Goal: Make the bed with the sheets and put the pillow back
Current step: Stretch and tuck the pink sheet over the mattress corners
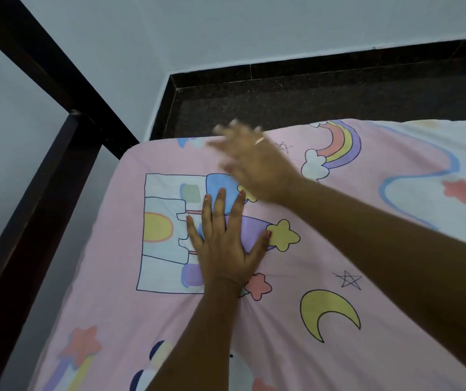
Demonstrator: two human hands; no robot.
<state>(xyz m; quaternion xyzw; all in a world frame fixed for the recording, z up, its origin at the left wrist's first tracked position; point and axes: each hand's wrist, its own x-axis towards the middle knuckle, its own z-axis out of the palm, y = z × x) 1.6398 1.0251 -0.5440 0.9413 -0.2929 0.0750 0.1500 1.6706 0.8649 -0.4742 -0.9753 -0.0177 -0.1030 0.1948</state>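
Left hand [223,246] flat, fingers straight, pressing the sheet [113,277] spread just beside the bed frame [42,207]; right hand [257,167] hovers, fingers loose, empty: soft, light cloth that wrinkles, best pinched at its frame-side edge.

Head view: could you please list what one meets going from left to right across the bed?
Dark bed frame rail → yellow door of the castle print → left hand, pressed flat → yellow star → yellow crescent moon → red star.
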